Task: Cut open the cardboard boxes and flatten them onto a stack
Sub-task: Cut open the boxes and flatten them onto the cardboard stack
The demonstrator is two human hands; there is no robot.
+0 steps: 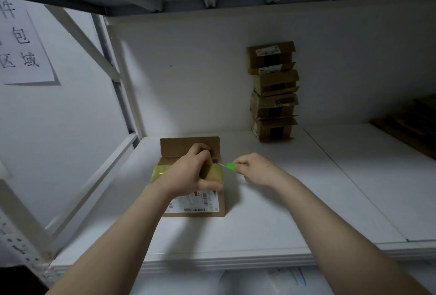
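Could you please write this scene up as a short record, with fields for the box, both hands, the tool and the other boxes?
surface: white shelf
box in work: cardboard box, far flap raised, yellowish tape across its top, label nearest the person
left hand: holds the box down, fingers curled at the flap
right hand: pinches the green cutter, blade at the box's right edge
other boxes: stack of boxes, four high, against the back wall

A white shelf (259,228) carries a cardboard box (198,202); right of and behind that box stands a stack of boxes (273,96), with flattened cardboard (410,125) farther right.
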